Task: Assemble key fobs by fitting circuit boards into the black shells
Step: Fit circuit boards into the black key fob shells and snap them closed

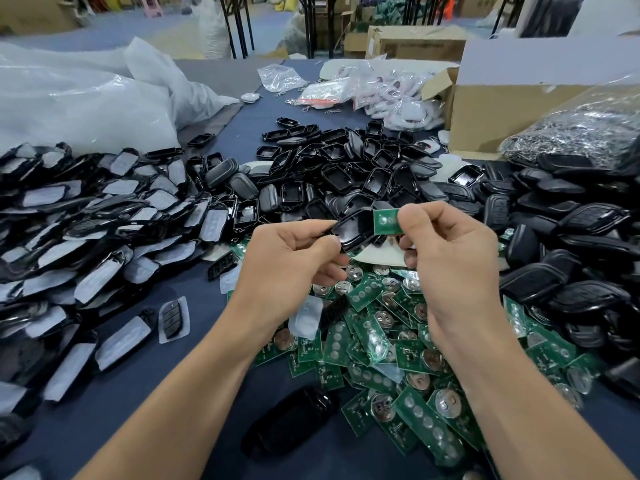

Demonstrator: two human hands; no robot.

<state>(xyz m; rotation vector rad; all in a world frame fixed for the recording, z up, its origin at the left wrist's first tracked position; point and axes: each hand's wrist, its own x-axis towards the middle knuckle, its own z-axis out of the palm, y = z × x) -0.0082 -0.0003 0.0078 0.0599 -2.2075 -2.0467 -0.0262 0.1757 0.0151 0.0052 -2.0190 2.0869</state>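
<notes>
Board (387, 221) pinched in right hand (450, 251) meets shell (356, 230) gripped by left hand (291, 251), unseated; piles (398, 358) near remain.

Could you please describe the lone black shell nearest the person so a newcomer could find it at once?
Start at the heap of green circuit boards before the person. At its near left edge, on the blue table between the forearms, lies a black shell. Unlike the heaped shells, it lies alone, glossy, touching no other shell.
</notes>
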